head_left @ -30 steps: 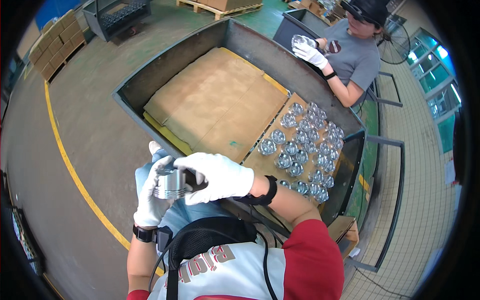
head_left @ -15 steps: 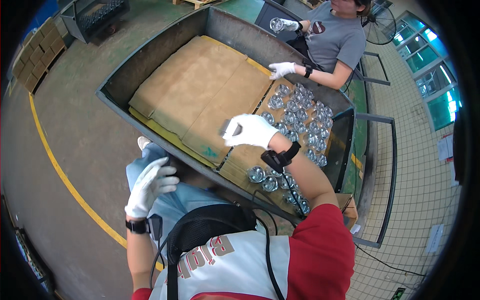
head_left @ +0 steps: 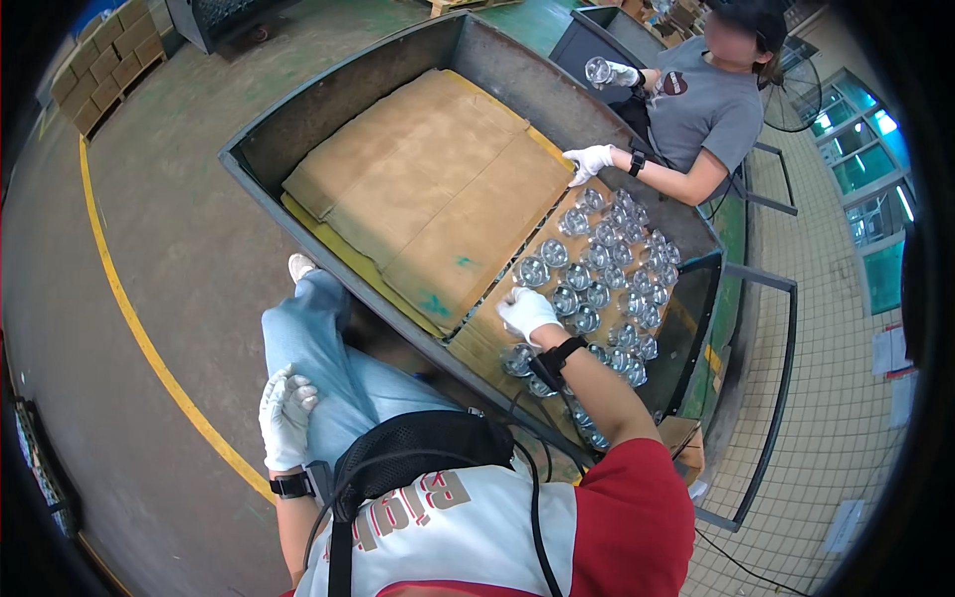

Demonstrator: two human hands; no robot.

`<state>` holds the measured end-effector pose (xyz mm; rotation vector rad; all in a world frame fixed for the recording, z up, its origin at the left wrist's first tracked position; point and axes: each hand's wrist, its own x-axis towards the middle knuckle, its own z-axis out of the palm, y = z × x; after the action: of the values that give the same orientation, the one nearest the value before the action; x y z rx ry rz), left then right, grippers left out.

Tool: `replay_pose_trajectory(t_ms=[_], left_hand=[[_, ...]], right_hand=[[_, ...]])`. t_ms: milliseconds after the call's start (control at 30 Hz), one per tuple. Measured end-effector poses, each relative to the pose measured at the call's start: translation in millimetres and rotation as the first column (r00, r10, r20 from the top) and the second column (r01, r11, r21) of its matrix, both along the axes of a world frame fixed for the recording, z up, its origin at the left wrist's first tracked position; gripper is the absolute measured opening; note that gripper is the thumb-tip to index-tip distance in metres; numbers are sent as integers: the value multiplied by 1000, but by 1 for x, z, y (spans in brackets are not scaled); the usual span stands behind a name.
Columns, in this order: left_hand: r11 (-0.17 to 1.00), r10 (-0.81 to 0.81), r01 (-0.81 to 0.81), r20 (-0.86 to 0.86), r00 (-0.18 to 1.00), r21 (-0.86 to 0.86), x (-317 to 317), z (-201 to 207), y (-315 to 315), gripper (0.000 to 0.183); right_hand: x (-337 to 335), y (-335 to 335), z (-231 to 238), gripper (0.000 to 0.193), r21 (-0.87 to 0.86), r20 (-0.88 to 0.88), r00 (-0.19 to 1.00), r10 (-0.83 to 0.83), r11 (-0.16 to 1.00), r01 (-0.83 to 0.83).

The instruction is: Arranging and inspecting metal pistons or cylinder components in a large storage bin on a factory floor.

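Note:
My right hand, in a white glove, is low over the cardboard in the metal bin, its fingers curled and pointing down. Whatever they may hold is hidden under the glove. A clear round glass piece stands right beside these fingers, at the left edge of a group of similar glass pieces. Another glass piece lies just nearer to me. My left hand, also gloved, hangs beside my knee outside the bin, its fingers loosely bent and apart, with nothing in them.
The grey metal bin has raised walls, with cardboard sheets lying inside. Across it, a co-worker holds a clear glass piece and rests a gloved hand near the glasses. Stacked cartons stand far left.
My right hand has moved down and right to the glasses, and a glass piece now stands beside it. My left hand has lowered and its fingers have curled. The view has shifted slightly.

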<state>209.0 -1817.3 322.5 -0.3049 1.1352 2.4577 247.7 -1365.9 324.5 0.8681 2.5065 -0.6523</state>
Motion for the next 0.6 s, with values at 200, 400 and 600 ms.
replay_pose_trajectory(t_ms=[200,400,600], left_hand=[[999,51,-52,84,995,5,-1,6,4,40],[994,101,-104,91,991,32,18,10,0,42],[963,269,-268,-14,963,41,28,-14,-43,43]], right_hand=[[-35,15,-67,72,-728,228,788,-572,437,528],[-38,18,-92,50,-748,344,548,-762,130,651],[-89,12,-70,42,-986,161,606,-779,-97,137]])
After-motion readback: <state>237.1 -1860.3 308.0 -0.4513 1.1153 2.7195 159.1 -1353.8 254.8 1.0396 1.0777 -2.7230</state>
